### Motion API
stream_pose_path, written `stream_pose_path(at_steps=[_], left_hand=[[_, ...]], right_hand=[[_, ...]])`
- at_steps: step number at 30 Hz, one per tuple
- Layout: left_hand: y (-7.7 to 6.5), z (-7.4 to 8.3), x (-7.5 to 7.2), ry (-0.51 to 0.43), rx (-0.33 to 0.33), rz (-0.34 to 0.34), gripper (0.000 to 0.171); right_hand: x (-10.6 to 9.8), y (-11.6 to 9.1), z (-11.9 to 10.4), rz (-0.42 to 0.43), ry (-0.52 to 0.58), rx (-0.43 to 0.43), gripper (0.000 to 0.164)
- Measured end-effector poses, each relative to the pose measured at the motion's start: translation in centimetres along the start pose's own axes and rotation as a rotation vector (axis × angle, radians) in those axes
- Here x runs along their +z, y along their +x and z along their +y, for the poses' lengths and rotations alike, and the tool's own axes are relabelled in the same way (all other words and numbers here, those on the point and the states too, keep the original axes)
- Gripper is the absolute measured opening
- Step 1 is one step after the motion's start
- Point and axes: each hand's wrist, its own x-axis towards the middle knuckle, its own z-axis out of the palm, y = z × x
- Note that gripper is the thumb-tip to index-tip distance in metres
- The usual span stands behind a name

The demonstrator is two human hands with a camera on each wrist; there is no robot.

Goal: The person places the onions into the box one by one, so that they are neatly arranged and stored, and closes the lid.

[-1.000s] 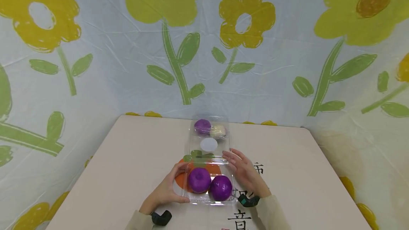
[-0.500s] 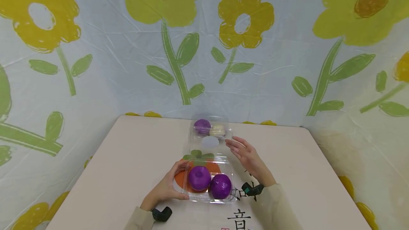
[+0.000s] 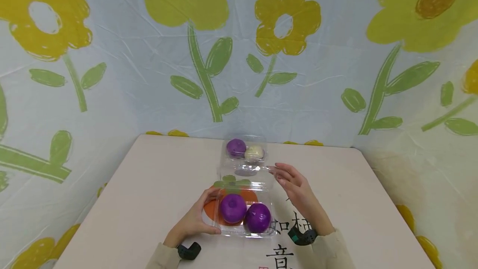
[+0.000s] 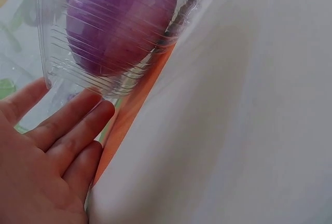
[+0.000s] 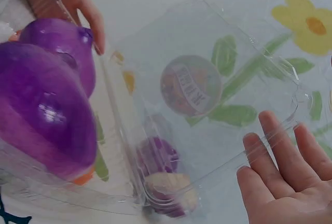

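A pale blue cloth backdrop (image 3: pixel 328 94) printed with big yellow flowers and green stems is hanging behind and beside a beige table (image 3: pixel 157 186), which is showing black characters (image 3: pixel 280 256) near its front edge.

The round lid label (image 5: pixel 190 85) carries print too blurred to read.

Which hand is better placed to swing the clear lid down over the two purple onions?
Right hand: its fingers touch the raised lid edge. The left hand steadies the tray.
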Motion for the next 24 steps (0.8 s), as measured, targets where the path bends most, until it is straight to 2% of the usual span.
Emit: stream_pose_path(at_steps=[8, 12, 15, 18, 21, 24], left_hand=[[0.0, -0.1, -0.1, 0.009, 0.003, 0.000, 0.112], [-0.1, 0.0, -0.1, 0.004, -0.032, 0.002, 0.112], [-0.1, 0.0, -0.1, -0.003, -0.003, -0.001, 0.113], [0.0, -0.1, -0.1, -0.015, 0.032, -0.002, 0.112], [-0.1, -0.3, -0.2, -0.047, 0.041, 0.001, 0.104], [-0.2, -0.5, -0.3, -0.073, 0.028, 0.008, 0.090]], right_hand=[[1.5, -2.4, 0.1, -0.005, -0.028, -0.018, 0.041], [2.1, -3.5, 0.8, 0.053, -0.083, 0.000, 0.037], [2.5, -4.2, 1.6, 0.090, -0.098, -0.014, 0.034], [3.0, -4.8, 2.3, 0.107, -0.062, -0.067, 0.036], [3.3, -5.3, 2.8, 0.138, -0.038, -0.087, 0.042], [3.2, -5.8, 3.2, 0.166, -0.045, -0.046, 0.052]])
